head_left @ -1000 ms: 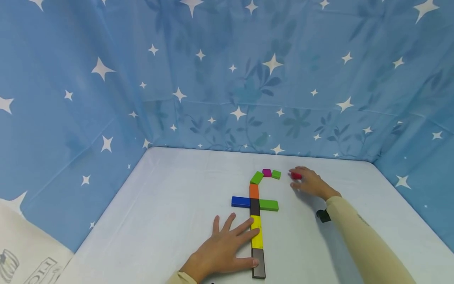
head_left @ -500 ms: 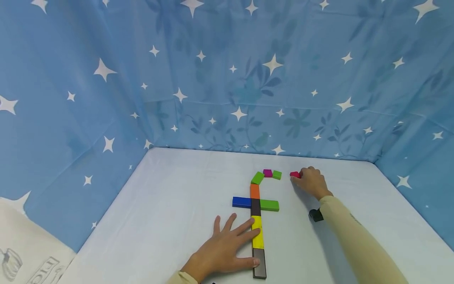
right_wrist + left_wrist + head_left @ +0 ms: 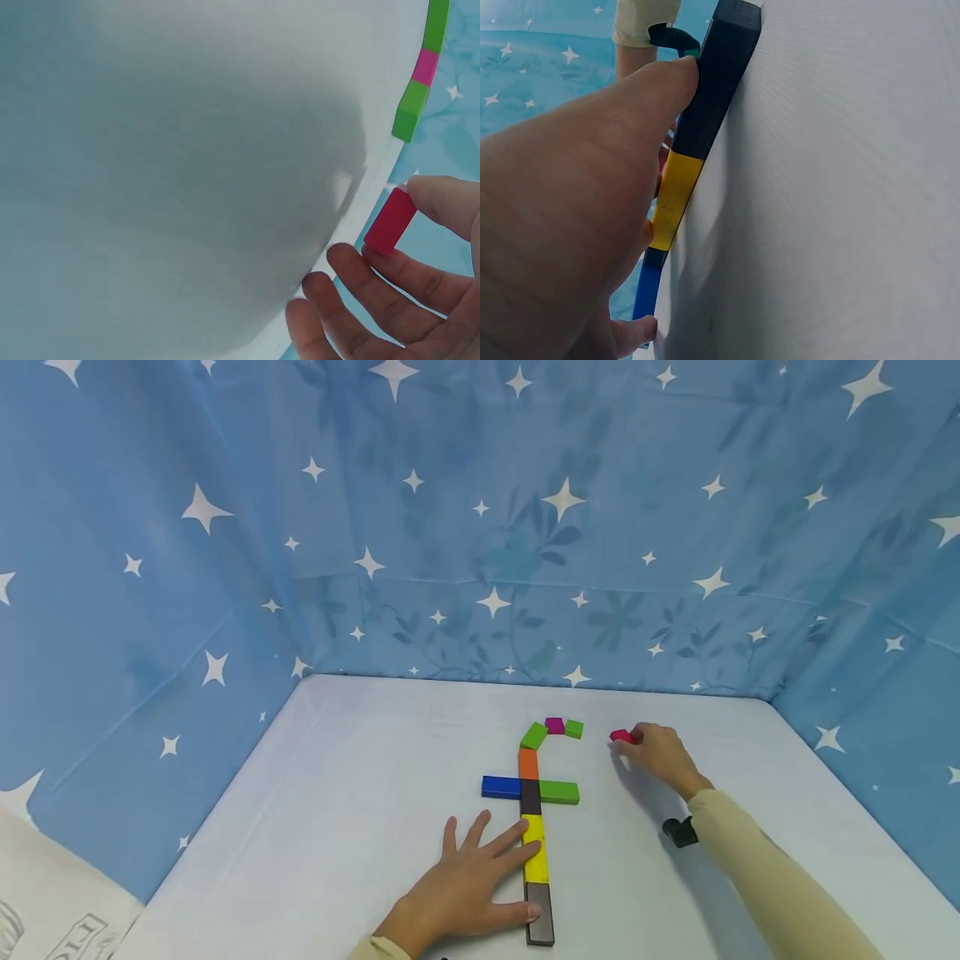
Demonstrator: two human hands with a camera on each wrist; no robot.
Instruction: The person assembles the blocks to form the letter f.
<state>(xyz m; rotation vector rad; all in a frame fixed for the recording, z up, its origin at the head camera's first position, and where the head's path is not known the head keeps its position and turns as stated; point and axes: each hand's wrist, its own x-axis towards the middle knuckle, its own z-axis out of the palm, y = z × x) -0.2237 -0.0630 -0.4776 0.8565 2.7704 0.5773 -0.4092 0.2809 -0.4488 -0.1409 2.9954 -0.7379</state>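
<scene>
My right hand [image 3: 663, 756] pinches a small red block [image 3: 621, 737] between thumb and index finger, at the right of the block row. In the right wrist view, the other fingers spread loosely below the red block [image 3: 390, 221]. With fingers spread, my left hand [image 3: 472, 881] rests along the upright line of blocks. Its thumb touches the dark grey block [image 3: 540, 928] at the near end, and fingertips lie on the yellow section [image 3: 536, 870]. Beyond follow a dark block [image 3: 530, 797] and an orange block [image 3: 528, 764]. A blue block [image 3: 501, 787] and a green block [image 3: 559, 792] stick out sideways.
At the far end a slanted green block [image 3: 534, 736], a magenta block [image 3: 554, 726] and a small green block [image 3: 574, 729] curve rightward. A white cloth [image 3: 337, 827] covers the table, with a blue starry curtain [image 3: 450, 527] behind. Printed fabric [image 3: 60, 902] hangs at lower left.
The right hand has gone from spread around the red block to pinching it, and has drawn it slightly nearer and to the right. The left hand stays put. The head view has shifted slightly.
</scene>
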